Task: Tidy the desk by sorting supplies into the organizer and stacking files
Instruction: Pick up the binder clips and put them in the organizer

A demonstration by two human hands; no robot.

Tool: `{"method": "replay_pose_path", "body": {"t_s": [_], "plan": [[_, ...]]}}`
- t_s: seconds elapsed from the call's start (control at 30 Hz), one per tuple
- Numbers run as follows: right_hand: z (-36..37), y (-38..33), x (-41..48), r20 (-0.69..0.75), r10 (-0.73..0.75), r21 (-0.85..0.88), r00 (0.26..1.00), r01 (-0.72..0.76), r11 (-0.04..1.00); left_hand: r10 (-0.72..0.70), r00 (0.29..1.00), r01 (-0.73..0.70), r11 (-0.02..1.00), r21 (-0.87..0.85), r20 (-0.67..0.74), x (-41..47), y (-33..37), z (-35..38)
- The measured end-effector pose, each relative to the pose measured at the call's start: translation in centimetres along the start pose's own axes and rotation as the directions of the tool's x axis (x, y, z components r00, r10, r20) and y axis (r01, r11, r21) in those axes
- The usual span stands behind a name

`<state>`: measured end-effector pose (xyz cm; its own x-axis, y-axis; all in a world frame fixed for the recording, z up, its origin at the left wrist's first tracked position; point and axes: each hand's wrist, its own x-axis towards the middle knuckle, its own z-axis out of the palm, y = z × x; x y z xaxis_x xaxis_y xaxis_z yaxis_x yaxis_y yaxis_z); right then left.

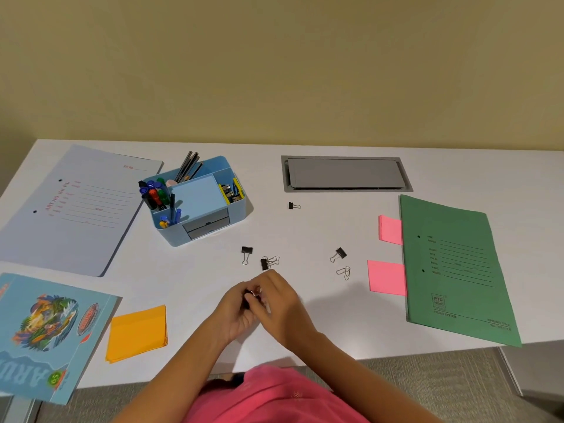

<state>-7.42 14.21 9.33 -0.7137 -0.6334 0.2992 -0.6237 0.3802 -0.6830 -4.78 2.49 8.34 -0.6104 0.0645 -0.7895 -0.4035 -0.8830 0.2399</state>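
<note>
My left hand point(236, 312) and my right hand point(282, 300) meet over the front middle of the white desk point(305, 227), fingers closed together around black binder clips point(248, 299). Which hand bears them is hard to tell. Just beyond lie loose binder clips point(246, 253), point(266, 264), another point(339, 254) to the right and a small one point(293, 205) farther back. Paper clips point(344, 272) lie by the right one. The blue organizer point(235, 210) stands back left, holding pens, pencils and clips. A pale blue file point(76, 206) lies far left, a green file point(457, 270) at right.
Two pink sticky-note pads point(390, 228), point(386, 277) lie against the green file's left edge. An orange pad point(139, 332) and a blue picture notebook point(45, 334) sit front left. A grey cable hatch point(345, 174) is set into the desk at the back.
</note>
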Motion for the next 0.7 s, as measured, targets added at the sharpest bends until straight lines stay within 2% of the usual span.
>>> {"method": "replay_pose_path", "body": {"t_s": [0.13,0.3,0.37,0.47,0.7], "plan": [[-0.5,1.3,1.2,-0.06,0.046,-0.016,0.997,-0.047,0.999,-0.003,0.995,0.0,1.0,-0.029,-0.102,0.4,0.4,0.2],[0.5,4.6,2.8,0.06,0.141,-0.139,0.988,-0.132,0.981,0.018,0.99,-0.02,1.0,-0.016,-0.141,1.4,1.0,-0.5],[1.3,5.7,3.1,0.133,0.151,-0.226,0.98,-0.118,0.967,0.036,0.985,-0.036,0.999,0.004,-0.171,1.5,1.3,-0.7],[2.5,7.2,2.5,0.166,0.139,-0.312,0.976,-0.081,0.947,0.063,0.976,-0.056,0.998,0.037,-0.206,1.6,1.6,-0.8],[3.0,8.4,1.9,0.188,0.164,-0.302,0.968,-0.102,0.948,0.089,0.966,-0.08,0.996,0.046,-0.244,1.6,2.1,-0.9]]}}
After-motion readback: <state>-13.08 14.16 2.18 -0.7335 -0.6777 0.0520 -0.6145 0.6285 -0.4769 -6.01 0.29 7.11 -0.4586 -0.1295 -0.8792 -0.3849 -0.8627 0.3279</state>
